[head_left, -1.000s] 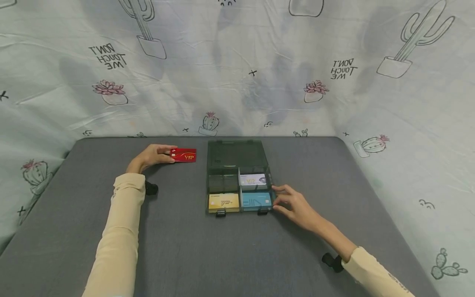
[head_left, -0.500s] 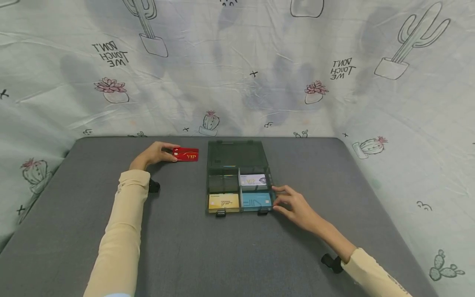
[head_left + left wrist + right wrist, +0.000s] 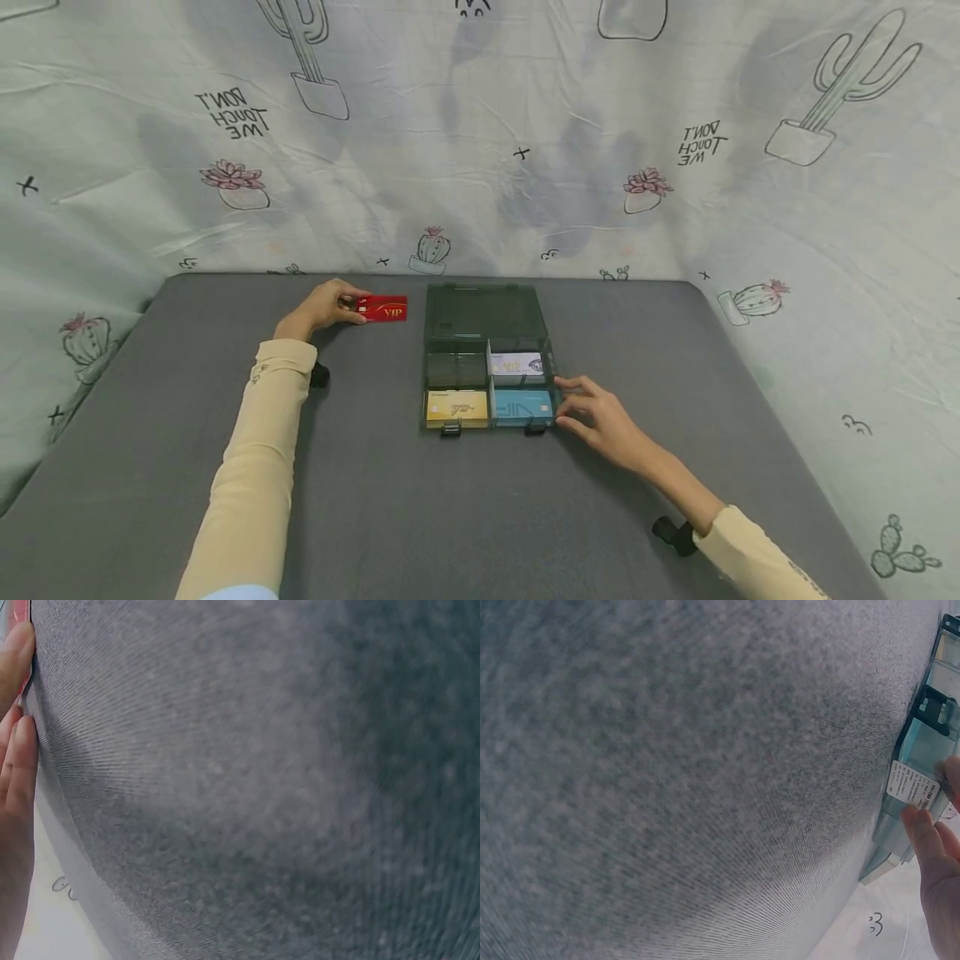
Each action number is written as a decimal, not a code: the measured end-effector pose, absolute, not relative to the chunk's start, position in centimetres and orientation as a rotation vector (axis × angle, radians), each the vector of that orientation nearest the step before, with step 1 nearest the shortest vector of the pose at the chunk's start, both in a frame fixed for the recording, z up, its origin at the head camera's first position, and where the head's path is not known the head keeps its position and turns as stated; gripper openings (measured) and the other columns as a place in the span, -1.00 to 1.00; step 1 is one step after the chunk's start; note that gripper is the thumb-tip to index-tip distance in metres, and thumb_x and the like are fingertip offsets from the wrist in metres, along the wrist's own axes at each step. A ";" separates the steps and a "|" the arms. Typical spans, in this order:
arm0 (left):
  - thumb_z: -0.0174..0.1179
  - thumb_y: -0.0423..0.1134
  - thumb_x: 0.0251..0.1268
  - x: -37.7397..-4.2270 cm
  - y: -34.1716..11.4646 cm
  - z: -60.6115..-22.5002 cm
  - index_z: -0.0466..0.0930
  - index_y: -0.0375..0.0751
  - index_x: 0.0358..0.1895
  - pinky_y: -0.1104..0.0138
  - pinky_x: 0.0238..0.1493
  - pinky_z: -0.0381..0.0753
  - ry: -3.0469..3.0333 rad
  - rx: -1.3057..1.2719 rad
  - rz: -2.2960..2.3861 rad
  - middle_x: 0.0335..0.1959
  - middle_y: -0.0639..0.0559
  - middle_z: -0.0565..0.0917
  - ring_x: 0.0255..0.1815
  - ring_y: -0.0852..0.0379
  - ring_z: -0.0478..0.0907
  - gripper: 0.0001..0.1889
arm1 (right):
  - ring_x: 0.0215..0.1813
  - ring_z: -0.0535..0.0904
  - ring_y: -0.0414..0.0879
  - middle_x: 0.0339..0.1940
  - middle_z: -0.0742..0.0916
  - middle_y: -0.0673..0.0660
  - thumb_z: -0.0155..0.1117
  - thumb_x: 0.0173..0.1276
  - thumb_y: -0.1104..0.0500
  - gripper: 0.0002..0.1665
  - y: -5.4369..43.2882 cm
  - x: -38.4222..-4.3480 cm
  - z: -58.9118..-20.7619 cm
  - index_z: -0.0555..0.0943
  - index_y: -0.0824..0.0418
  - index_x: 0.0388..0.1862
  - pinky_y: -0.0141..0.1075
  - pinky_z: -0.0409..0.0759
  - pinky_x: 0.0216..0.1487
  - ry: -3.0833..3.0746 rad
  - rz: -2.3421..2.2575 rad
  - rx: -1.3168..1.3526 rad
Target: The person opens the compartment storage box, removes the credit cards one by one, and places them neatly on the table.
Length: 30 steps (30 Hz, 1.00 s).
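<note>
In the head view my left hand (image 3: 324,307) pinches a red VIP card (image 3: 382,308) by its left end, left of the box. A sliver of that red card (image 3: 22,611) shows at the edge of the left wrist view. The dark translucent box (image 3: 485,312) lies with its lid folded back. Its back left compartment (image 3: 457,369) holds nothing. White VIP cards (image 3: 517,364) lie back right, yellow cards (image 3: 457,407) front left and blue cards (image 3: 523,407) front right. My right hand (image 3: 603,422) rests its fingertips on the box's right wall, beside a white label (image 3: 913,784).
The box stands on a grey cloth-covered table (image 3: 420,517), with two black latches (image 3: 451,429) at its front. Behind the table hangs a white curtain (image 3: 480,108) printed with cacti. Black wrist cameras (image 3: 675,536) hang at both forearms.
My left hand has moved slightly right and away from me with the red card, nearer the box. The right hand stays against the box. The head view has shifted a little.
</note>
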<state>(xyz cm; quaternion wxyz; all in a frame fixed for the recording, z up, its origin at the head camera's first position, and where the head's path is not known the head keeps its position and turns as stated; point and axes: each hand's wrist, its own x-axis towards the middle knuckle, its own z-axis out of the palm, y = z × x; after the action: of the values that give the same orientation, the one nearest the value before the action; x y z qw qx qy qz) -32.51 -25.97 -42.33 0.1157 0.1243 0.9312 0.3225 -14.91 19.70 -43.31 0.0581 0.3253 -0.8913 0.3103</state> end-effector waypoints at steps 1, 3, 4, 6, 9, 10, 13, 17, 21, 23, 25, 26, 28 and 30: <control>0.36 -0.41 0.13 -32.5 -25.9 -42.2 0.42 -0.44 0.26 -0.10 0.14 0.42 2.728 0.354 0.942 0.23 -0.43 0.37 0.19 -0.35 0.38 -0.41 | 0.15 0.54 0.17 0.15 0.57 0.30 0.42 0.16 0.32 -0.90 19.7 -14.9 -43.3 0.68 0.16 -0.38 -0.01 0.58 -0.05 -2.703 0.940 0.981; 0.39 -0.35 0.11 -32.5 -26.1 -42.0 0.42 -0.43 0.26 -0.08 0.16 0.41 2.727 0.348 0.931 0.23 -0.39 0.37 0.19 -0.32 0.39 -0.38 | 0.16 0.53 0.17 0.15 0.57 0.30 0.42 0.16 0.31 -0.90 19.7 -14.9 -43.3 0.68 0.15 -0.38 -0.01 0.58 -0.04 -2.706 0.941 0.980; 0.40 -0.34 0.11 -32.5 -26.2 -42.0 0.42 -0.43 0.27 -0.07 0.16 0.41 2.725 0.352 0.930 0.23 -0.39 0.38 0.19 -0.31 0.39 -0.37 | 0.17 0.52 0.17 0.15 0.57 0.30 0.42 0.16 0.31 -0.91 19.7 -15.0 -43.3 0.68 0.15 -0.38 -0.02 0.58 -0.04 -2.705 0.940 0.981; 0.42 -0.32 0.09 -32.6 -26.3 -41.9 0.41 -0.43 0.28 -0.07 0.17 0.41 2.730 0.371 0.923 0.24 -0.40 0.40 0.19 -0.29 0.40 -0.35 | 0.17 0.52 0.17 0.15 0.57 0.29 0.42 0.16 0.31 -0.91 19.6 -15.0 -43.4 0.68 0.15 -0.38 -0.01 0.58 -0.04 -2.703 0.936 0.985; 0.41 -0.33 0.09 -32.8 -26.5 -41.9 0.41 -0.39 0.29 -0.08 0.17 0.40 2.738 0.390 0.907 0.21 -0.42 0.44 0.18 -0.28 0.42 -0.34 | 0.17 0.52 0.17 0.15 0.57 0.29 0.42 0.17 0.31 -0.91 19.6 -15.1 -43.4 0.68 0.16 -0.38 -0.02 0.58 -0.04 -2.700 0.942 0.990; 0.41 -0.33 0.09 -32.9 -26.5 -42.0 0.42 -0.39 0.29 -0.08 0.16 0.40 2.738 0.390 0.902 0.20 -0.42 0.46 0.17 -0.28 0.43 -0.35 | 0.17 0.52 0.17 0.15 0.57 0.29 0.42 0.17 0.31 -0.91 19.6 -15.1 -43.4 0.68 0.16 -0.38 -0.02 0.58 -0.04 -2.697 0.942 0.991; 0.41 -0.33 0.09 -33.1 -26.5 -42.1 0.44 -0.35 0.28 -0.06 0.16 0.41 2.732 0.364 0.904 0.17 -0.40 0.49 0.15 -0.25 0.45 -0.37 | 0.17 0.52 0.17 0.14 0.57 0.30 0.43 0.16 0.31 -0.91 19.7 -15.1 -43.4 0.68 0.16 -0.38 -0.02 0.58 -0.04 -2.687 0.943 0.994; 0.40 -0.35 0.10 -33.3 -26.4 -42.2 0.46 -0.33 0.27 -0.05 0.17 0.41 2.718 0.334 0.914 0.16 -0.37 0.51 0.15 -0.23 0.45 -0.39 | 0.17 0.52 0.18 0.14 0.57 0.30 0.43 0.15 0.32 -0.90 19.7 -15.2 -43.4 0.68 0.16 -0.38 -0.01 0.58 -0.04 -2.681 0.949 0.994; 0.40 -0.34 0.10 -33.4 -26.3 -42.3 0.45 -0.32 0.28 -0.05 0.19 0.39 2.712 0.320 0.925 0.18 -0.36 0.49 0.18 -0.23 0.44 -0.38 | 0.17 0.52 0.18 0.14 0.57 0.30 0.43 0.15 0.32 -0.90 19.8 -15.1 -43.4 0.68 0.16 -0.38 -0.01 0.58 -0.03 -2.687 0.959 0.984; 0.40 -0.32 0.11 -33.2 -26.4 -42.3 0.45 -0.32 0.29 -0.06 0.20 0.38 2.711 0.306 0.962 0.21 -0.35 0.48 0.21 -0.23 0.41 -0.38 | 0.14 0.54 0.18 0.14 0.57 0.31 0.43 0.15 0.33 -0.90 19.7 -15.1 -43.4 0.68 0.17 -0.38 0.00 0.58 -0.04 -2.681 0.956 0.987; 0.39 -0.30 0.13 -33.0 -26.4 -42.2 0.43 -0.30 0.30 -0.06 0.20 0.38 2.709 0.297 1.031 0.23 -0.32 0.47 0.22 -0.22 0.40 -0.38 | 0.12 0.55 0.19 0.13 0.57 0.32 0.43 0.14 0.34 -0.89 19.7 -15.1 -43.4 0.68 0.17 -0.39 0.00 0.58 -0.06 -2.670 0.959 0.988; 0.38 -0.29 0.14 -32.9 -26.5 -42.2 0.43 -0.29 0.30 -0.05 0.19 0.39 2.700 0.283 1.086 0.23 -0.30 0.48 0.23 -0.21 0.40 -0.38 | 0.11 0.56 0.18 0.12 0.57 0.32 0.43 0.14 0.34 -0.89 19.7 -15.1 -43.4 0.68 0.17 -0.39 -0.01 0.59 -0.07 -2.665 0.960 0.988; 0.36 -0.28 0.18 -32.5 -26.6 -42.2 0.41 -0.28 0.32 -0.01 0.14 0.45 2.677 0.269 1.188 0.22 -0.28 0.50 0.22 -0.19 0.41 -0.38 | 0.07 0.58 0.18 0.11 0.57 0.32 0.44 0.13 0.36 -0.88 19.6 -15.0 -43.5 0.68 0.18 -0.40 -0.01 0.60 -0.11 -2.652 0.959 0.993; 0.34 -0.26 0.21 -32.2 -26.7 -42.2 0.39 -0.27 0.34 0.08 0.06 0.50 2.656 0.264 1.262 0.20 -0.26 0.53 0.19 -0.17 0.45 -0.39 | 0.06 0.58 0.19 0.10 0.58 0.33 0.44 0.12 0.36 -0.87 19.6 -15.0 -43.5 0.68 0.18 -0.40 -0.01 0.60 -0.11 -2.643 0.958 0.996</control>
<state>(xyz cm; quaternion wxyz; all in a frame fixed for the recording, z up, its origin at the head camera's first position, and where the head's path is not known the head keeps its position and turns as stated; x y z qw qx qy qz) -32.16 -26.67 -42.19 0.0942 0.0889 0.8956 0.4256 -15.02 19.62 -43.52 0.0793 0.3330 -0.8834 0.3201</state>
